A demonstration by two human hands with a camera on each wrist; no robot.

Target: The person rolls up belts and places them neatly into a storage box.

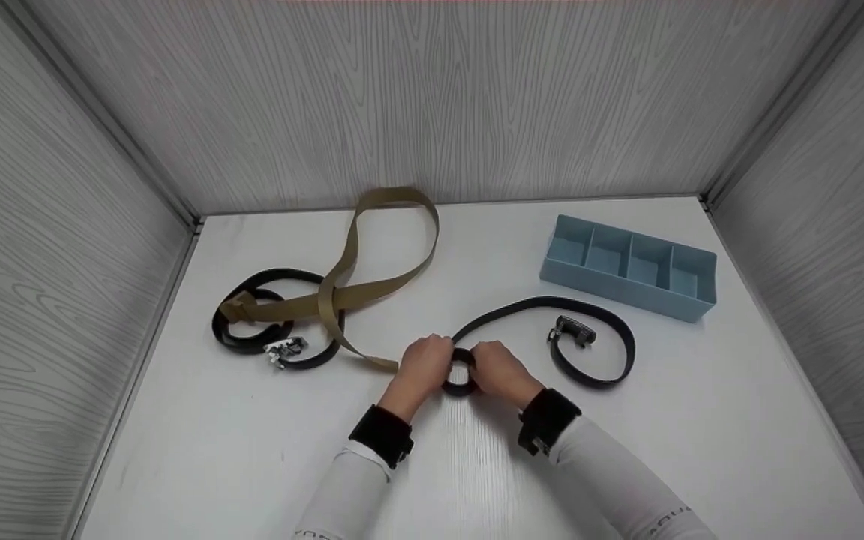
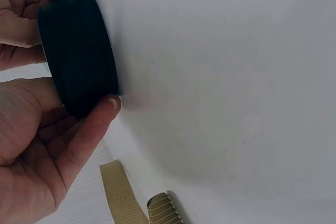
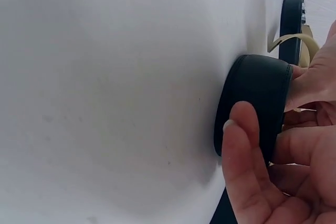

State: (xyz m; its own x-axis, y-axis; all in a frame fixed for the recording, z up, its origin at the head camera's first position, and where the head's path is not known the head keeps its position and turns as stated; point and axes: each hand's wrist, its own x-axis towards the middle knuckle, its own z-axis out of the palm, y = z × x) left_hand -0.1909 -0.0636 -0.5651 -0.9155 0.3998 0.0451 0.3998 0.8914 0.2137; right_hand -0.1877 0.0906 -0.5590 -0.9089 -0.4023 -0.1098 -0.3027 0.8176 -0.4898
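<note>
A black belt [image 1: 537, 301] lies on edge, its near end wound into a small round coil [image 1: 459, 388] between both hands. My left hand [image 1: 426, 367] pinches the coil's left side; in the left wrist view its thumb and fingers grip the rolled strap [image 2: 79, 51]. From the other side my right hand [image 1: 503, 371] holds the coil, and in the right wrist view its fingers lie along the outer face of the rolled strap [image 3: 254, 87]. The belt's free part curves right to its buckle end [image 1: 574, 330].
A tan webbing belt [image 1: 391, 286] lies looped at the left, partly across another black belt [image 1: 241, 345] with a silver buckle [image 1: 286, 349]. A blue tray [image 1: 627, 292] divided into several compartments stands at the back right. Grey wood-grain panels [image 1: 432, 105] wall the white table.
</note>
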